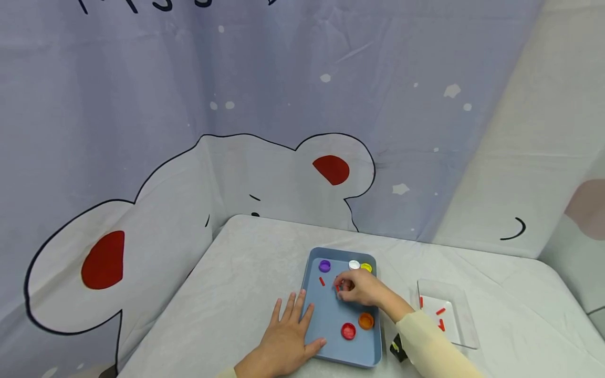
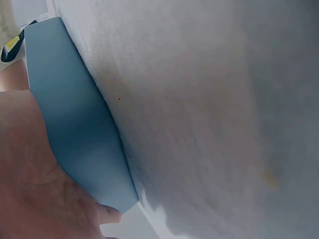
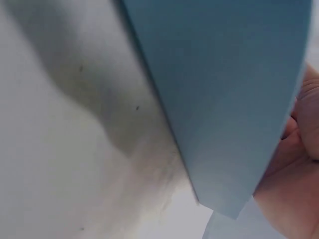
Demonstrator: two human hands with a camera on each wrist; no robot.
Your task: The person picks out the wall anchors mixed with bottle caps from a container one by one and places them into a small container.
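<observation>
A blue-grey tray (image 1: 326, 311) lies on the white cloth; its outer wall fills much of the left wrist view (image 2: 82, 117) and right wrist view (image 3: 219, 99). My right hand (image 1: 363, 287) is over its middle, pinching a small red stick (image 1: 337, 288) between thumb and fingertips. One more red stick (image 1: 322, 281) lies to the left of those fingertips. My left hand (image 1: 287, 336) rests with spread, straight fingers against the tray's near left edge. Small round dishes sit in the tray: purple (image 1: 324, 266), white (image 1: 354, 264), yellow (image 1: 366, 268), orange (image 1: 366, 321) and red (image 1: 348, 331).
Right of the tray stands a clear plastic box (image 1: 465, 328) with several red sticks (image 1: 441, 311) inside. A small black object (image 1: 398, 348) lies between box and tray, partly behind the right sleeve. A printed curtain (image 1: 283, 79) hangs behind the table.
</observation>
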